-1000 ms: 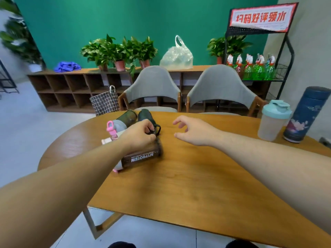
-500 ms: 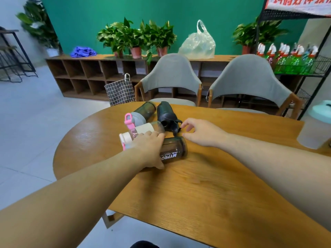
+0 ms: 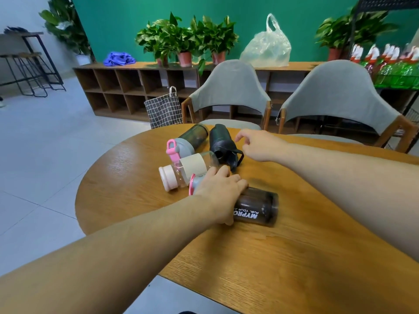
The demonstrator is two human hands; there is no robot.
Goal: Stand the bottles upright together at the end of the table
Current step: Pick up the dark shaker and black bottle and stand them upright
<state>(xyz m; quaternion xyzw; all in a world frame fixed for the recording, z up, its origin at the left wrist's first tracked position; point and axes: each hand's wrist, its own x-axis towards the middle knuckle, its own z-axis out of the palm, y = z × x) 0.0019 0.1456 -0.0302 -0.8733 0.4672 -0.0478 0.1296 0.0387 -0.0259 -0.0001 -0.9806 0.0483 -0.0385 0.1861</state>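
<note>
Several bottles lie on their sides at the left end of the wooden table [image 3: 283, 257]. My left hand [image 3: 218, 192] is wrapped over the dark shaker bottle with white lettering [image 3: 258, 208], near its pink-rimmed lid. Behind it lie a clear bottle with a cream band and pale pink cap [image 3: 186, 169], a smoky bottle with a grey lid and pink flip tab [image 3: 189, 141], and a black bottle with a carry loop [image 3: 223, 146]. My right hand [image 3: 260, 145] hovers beside the black bottle, fingers spread, holding nothing.
Two grey chairs [image 3: 231, 89] stand at the table's far side, with a checked bag [image 3: 164, 109] on the floor beside them. A low shelf [image 3: 136, 87] with potted plants and a plastic bag runs along the green wall. The table's rounded edge is just left of the bottles.
The view has swung left, so the cups at the right are out of sight. My left hand slid along the dark shaker. My right hand rose toward the black bottle's far side.
</note>
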